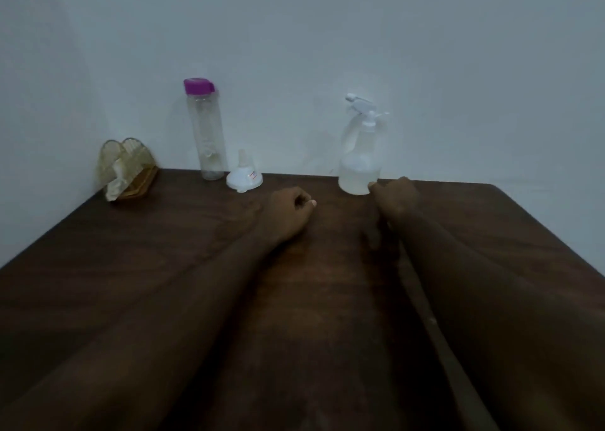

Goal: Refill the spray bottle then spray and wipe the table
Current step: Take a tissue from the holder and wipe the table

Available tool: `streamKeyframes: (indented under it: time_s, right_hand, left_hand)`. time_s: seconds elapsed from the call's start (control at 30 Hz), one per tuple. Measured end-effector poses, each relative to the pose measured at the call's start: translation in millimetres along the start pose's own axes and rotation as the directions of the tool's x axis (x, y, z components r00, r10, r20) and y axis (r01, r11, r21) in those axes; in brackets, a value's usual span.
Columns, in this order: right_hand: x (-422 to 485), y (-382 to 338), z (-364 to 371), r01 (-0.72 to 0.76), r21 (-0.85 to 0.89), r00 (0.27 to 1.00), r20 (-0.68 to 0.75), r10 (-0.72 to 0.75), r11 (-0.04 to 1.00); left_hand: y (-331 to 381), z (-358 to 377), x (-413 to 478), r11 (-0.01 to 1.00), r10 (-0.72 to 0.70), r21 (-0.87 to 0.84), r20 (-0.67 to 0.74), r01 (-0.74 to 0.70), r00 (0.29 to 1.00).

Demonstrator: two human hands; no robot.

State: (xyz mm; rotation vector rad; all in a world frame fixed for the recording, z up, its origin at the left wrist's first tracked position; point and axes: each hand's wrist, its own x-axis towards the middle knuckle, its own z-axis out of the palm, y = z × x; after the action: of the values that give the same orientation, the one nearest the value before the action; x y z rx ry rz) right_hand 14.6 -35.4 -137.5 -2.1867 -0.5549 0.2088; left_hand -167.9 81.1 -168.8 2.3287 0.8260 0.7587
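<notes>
A clear spray bottle (360, 155) with a white trigger head stands upright at the far edge of the dark wooden table (163, 250), with some liquid in its base. My right hand (394, 198) reaches to its lower right side, a fingertip touching the base. My left hand (289, 209) hovers over the table with fingers loosely curled, holding nothing. A tall clear water bottle (206, 132) with a purple cap stands at the back left. Next to it a white funnel (245, 176) sits upside down.
A yellowish holder (126, 168) with a cloth or napkins in it stands at the table's back left corner. A pale wall runs behind the table. The table's right edge slants down at the far right.
</notes>
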Motion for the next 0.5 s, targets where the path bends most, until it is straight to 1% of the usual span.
streamKeyframes:
  time_s: [0.07,0.13,0.2,0.27,0.37,0.47,0.5]
  right_hand:
    - [-21.3,-6.5,0.0,0.076,-0.078,0.996,0.060,-0.071,0.994]
    - [-50.8,-18.8,10.4,0.157,-0.101,0.984,0.101,-0.147,0.982]
    - [-79.3,-32.2,28.5,0.264,-0.110,0.957,0.151,-0.247,0.958]
    - [-110.2,-49.3,53.7,0.397,-0.127,0.905,0.218,-0.365,0.909]
    - [-148.3,-77.9,93.7,0.547,-0.099,0.810,0.315,-0.496,0.831]
    - [-182.2,-117.3,137.9,0.670,-0.053,0.684,0.430,-0.589,0.740]
    - [-190.1,-130.8,149.8,0.701,-0.038,0.651,0.442,-0.617,0.712]
  left_hand:
    - [-15.9,-18.7,-23.8,0.999,-0.044,-0.018,-0.054,0.043,0.998]
    - [-27.7,-38.3,-46.1,0.994,-0.090,-0.071,-0.151,0.080,0.984]
    - [-37.3,-56.0,-63.0,0.991,-0.108,-0.099,-0.193,0.090,0.975]
    - [-50.4,-76.2,-79.7,0.993,-0.109,-0.073,-0.208,0.096,0.972]
    - [-72.7,-105.1,-95.7,0.994,-0.113,-0.036,-0.298,0.107,0.948]
    - [-100.1,-132.5,-105.0,0.982,-0.185,-0.043,-0.397,0.183,0.899]
    - [-108.4,-139.9,-105.3,0.976,-0.214,-0.055,-0.426,0.211,0.879]
